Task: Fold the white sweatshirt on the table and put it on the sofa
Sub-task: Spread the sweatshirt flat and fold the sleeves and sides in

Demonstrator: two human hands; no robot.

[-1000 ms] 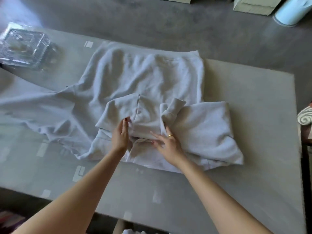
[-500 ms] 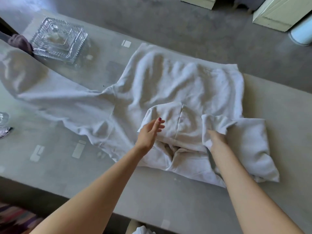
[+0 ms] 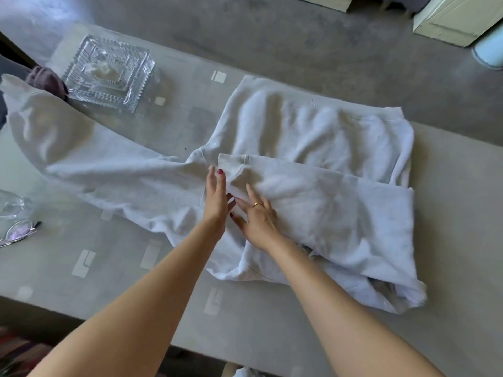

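Note:
The white sweatshirt [image 3: 313,137] lies spread on the glass-topped table [image 3: 272,319]. Its right sleeve is folded across the body as a flat band whose cuff end reaches the left side of the body. Its left sleeve stretches out to the far left of the table. My left hand [image 3: 216,198] rests flat on the cloth just left of the folded sleeve's end, fingers straight. My right hand [image 3: 255,219] presses flat on the folded sleeve beside it, fingers spread, a ring on one finger. The two hands touch at the thumbs. Neither hand grips the cloth.
A cut-glass dish [image 3: 109,73] stands at the table's back left, close to the outstretched sleeve. A dark purplish cloth [image 3: 46,80] lies beside it. Eyeglasses [image 3: 16,232] and a clear glass object [image 3: 11,208] sit at the left edge. Cream furniture [image 3: 457,17] stands on the floor beyond.
The right sleeve, bunched at the middle before, now lies flat across the body. My right hand has moved left onto it and both hands have come together. The view has shifted left.

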